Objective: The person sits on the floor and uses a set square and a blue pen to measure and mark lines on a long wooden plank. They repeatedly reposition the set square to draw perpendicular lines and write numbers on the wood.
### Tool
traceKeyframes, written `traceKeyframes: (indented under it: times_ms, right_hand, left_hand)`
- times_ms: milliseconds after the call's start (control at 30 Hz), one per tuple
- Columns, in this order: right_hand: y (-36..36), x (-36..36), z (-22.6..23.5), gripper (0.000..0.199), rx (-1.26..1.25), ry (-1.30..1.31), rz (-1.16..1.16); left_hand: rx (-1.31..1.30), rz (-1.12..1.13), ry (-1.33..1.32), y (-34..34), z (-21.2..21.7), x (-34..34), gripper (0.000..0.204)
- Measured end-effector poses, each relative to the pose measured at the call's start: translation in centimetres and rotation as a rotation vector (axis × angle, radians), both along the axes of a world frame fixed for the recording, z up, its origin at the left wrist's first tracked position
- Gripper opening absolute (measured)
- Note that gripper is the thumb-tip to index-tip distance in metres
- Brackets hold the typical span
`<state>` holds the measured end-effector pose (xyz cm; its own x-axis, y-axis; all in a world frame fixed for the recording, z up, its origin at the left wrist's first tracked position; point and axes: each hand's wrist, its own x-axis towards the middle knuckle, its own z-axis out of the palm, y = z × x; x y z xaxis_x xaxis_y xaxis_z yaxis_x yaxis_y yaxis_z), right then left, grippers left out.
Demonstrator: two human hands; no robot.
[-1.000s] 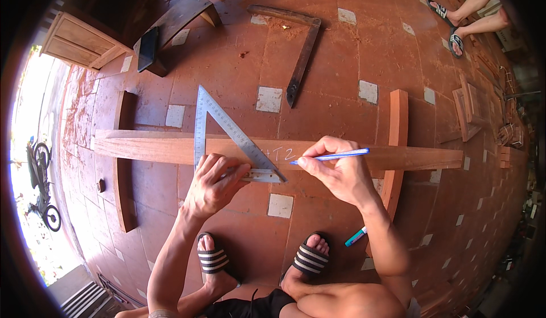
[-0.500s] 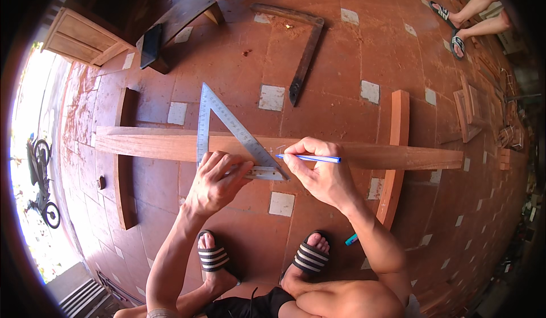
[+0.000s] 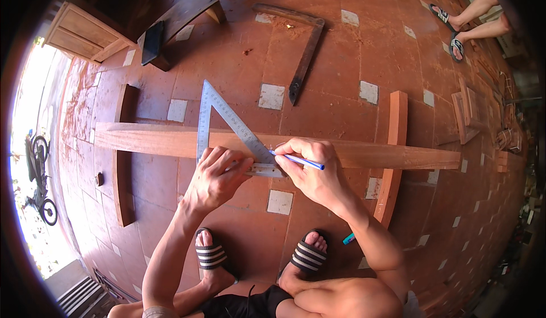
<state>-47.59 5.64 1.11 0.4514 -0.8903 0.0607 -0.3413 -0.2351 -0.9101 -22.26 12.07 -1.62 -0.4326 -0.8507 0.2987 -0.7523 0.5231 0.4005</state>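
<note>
A long wooden board [image 3: 153, 140] runs left to right in front of me, its ends resting across two wooden beams, the left beam [image 3: 123, 187] and the right beam [image 3: 391, 190]. On the board lies a metal triangular square [image 3: 236, 126] with ruler markings. My left hand [image 3: 215, 179] is closed on the square's base, along the board's near edge. In my right hand [image 3: 314, 167] a blue-and-white pen [image 3: 307, 162] is pinched, its tip against the square's slanted edge on the board. Faint pale marks show on the wood near the tip.
Beyond the board a dark wooden L-shaped square [image 3: 307, 56] lies on the tiled floor. A phone-like black object [image 3: 152, 42] rests on a low bench [image 3: 187, 14] by a cabinet [image 3: 85, 31]. Another person's feet [image 3: 458, 31] are far right. A teal marker [image 3: 348, 238] lies near my right foot.
My right hand has moved slightly left, bringing the pen tip to the square's slanted edge and tilting the pen's rear end down. My left hand keeps its hold on the square.
</note>
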Motion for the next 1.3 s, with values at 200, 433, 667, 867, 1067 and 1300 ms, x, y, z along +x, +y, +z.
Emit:
traceKeyframes:
  times_ms: [200, 433, 667, 867, 1067, 1300]
  right_hand:
    - [0.5, -1.9, 1.8, 0.012, -0.022, 0.327, 0.122]
    - [-0.5, -14.7, 3.9, 0.052, -0.075, 0.391, -0.089]
    - [-1.8, -29.2, 1.8, 0.076, -0.139, 0.876, -0.131]
    - [-0.7, -25.9, -0.1, 0.067, -0.343, 0.746, -0.064]
    - [0.0, -17.8, -1.2, 0.068, -0.343, 0.617, -0.036]
    - [0.1, -16.0, -1.2, 0.067, -0.300, 0.614, -0.061]
  left_hand:
    - [0.019, -0.002, -0.044, 0.1, 0.0, 0.2, 0.049]
    - [0.019, -0.006, 0.001, -0.2, -0.2, 0.9, 0.050]
    - [0.067, 0.000, 0.074, 1.0, 0.6, 0.6, 0.043]
    - [0.057, 0.044, 0.113, 1.6, 1.6, -2.1, 0.043]
    - [0.078, -0.022, 0.114, 1.0, 0.6, -6.1, 0.045]
    - [0.066, -0.077, 0.066, -0.6, -0.6, -8.7, 0.050]
